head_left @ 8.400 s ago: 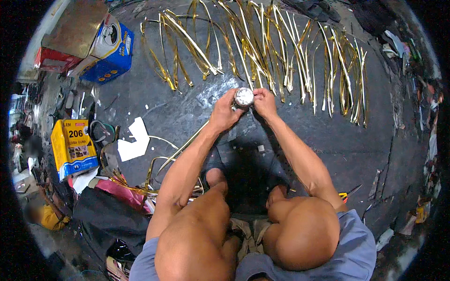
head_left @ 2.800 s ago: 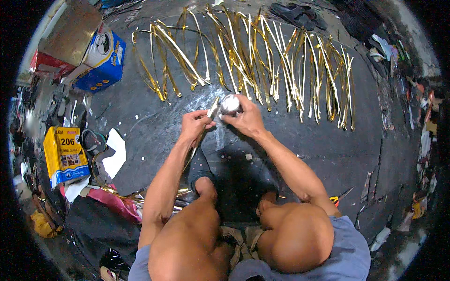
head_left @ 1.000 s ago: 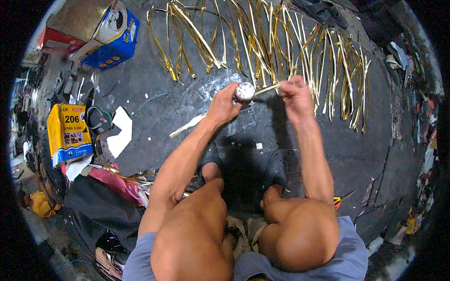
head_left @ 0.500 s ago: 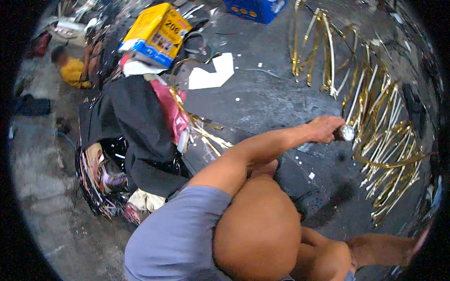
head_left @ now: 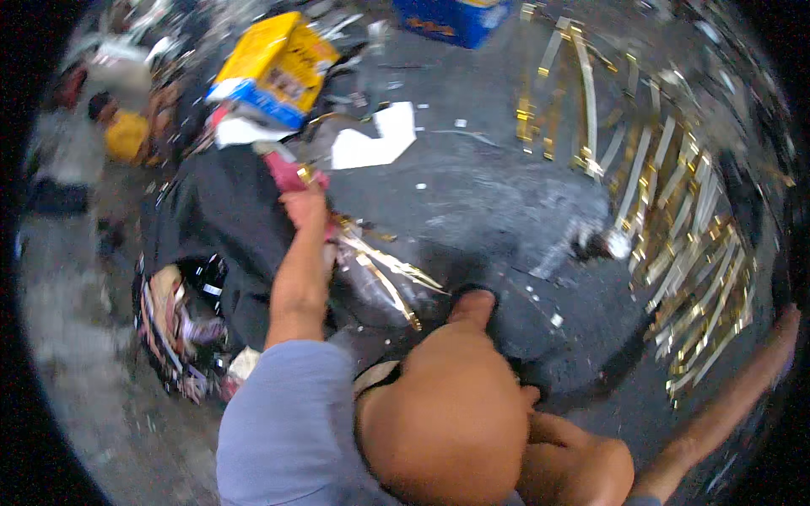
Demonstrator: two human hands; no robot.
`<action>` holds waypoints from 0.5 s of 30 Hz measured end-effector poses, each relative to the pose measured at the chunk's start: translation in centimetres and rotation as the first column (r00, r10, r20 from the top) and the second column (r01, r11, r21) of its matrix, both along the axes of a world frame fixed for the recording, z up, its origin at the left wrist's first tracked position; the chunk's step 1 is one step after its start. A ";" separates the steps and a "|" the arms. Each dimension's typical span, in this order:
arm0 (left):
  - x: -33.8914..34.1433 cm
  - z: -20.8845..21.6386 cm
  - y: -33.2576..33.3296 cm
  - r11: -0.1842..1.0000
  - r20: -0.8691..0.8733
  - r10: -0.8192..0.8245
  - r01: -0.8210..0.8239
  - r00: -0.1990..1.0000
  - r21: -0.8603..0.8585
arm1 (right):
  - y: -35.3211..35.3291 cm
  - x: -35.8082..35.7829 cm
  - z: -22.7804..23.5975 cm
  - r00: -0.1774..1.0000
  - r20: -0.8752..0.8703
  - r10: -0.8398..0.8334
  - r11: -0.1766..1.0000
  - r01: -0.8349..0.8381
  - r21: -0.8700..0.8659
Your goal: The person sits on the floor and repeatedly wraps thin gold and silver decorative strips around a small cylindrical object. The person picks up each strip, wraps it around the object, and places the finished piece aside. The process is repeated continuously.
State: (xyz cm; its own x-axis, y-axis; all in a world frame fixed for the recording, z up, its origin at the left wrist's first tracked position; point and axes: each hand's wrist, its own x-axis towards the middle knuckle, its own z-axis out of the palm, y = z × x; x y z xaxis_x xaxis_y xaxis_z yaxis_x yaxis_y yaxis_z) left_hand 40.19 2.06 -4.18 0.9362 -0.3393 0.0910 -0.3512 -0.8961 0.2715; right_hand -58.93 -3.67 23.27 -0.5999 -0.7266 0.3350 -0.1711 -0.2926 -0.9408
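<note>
My left hand (head_left: 304,202), smeared by motion, reaches to the pink cloth (head_left: 285,169) beside a black fabric heap. A bit of gold strip (head_left: 305,174) shows at its fingertips; whether they grip it cannot be made out. More gold and white strips (head_left: 392,274) spread on the dark floor mat just below that hand. My right hand (head_left: 789,327) is at the far right rim, past the wide row of gold and white strips (head_left: 688,261); its fingers are too dark and blurred to read. A small round object with a pale shiny top (head_left: 618,244) rests at that row's left edge, untouched.
The black fabric (head_left: 219,211) covers the left of the mat. A yellow and blue box (head_left: 278,72) leans behind it, next to a white cut sheet (head_left: 375,139). A blue box (head_left: 456,21) stands at the back. Another person in yellow (head_left: 126,133) sits far left.
My left hand has let go of the round object and swung left to the pink cloth. My right arm has extended outward and up along the right rim. The view has become more blurred.
</note>
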 end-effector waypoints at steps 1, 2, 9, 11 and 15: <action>2.9 -1.6 0.9 0.987 -0.102 -0.120 0.129 0.988 0.097 | 0.7 0.1 -3.6 0.993 0.108 -0.039 0.999 0.036 0.029; 5.8 -2.7 2.8 0.952 -0.165 -0.197 0.229 0.966 0.203 | 1.7 1.6 -7.3 0.972 0.213 -0.098 0.994 0.085 0.066; 6.7 -8.4 0.8 0.946 -0.247 -0.304 0.322 0.920 0.035 | 17.7 9.1 -26.5 0.492 0.641 -0.589 0.801 0.464 0.379; 7.8 -3.7 1.7 0.963 -0.012 -0.268 0.268 0.963 -0.036 | 19.9 16.2 -29.8 0.481 0.641 -0.598 0.796 0.266 0.544; 0.8 9.2 1.4 0.781 0.452 -0.447 0.583 0.772 -0.223 | 21.2 24.4 -27.0 0.520 0.603 -0.605 0.749 0.114 0.652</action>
State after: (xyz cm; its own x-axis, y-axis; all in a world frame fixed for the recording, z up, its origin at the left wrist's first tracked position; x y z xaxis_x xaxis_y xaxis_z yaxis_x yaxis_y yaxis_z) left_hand 41.02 3.51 5.04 0.5018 -0.6442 0.5772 -0.8623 -0.4250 0.2754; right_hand -34.48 17.55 -3.70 -0.6786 -0.2723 -0.6822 0.6738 0.1389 -0.7257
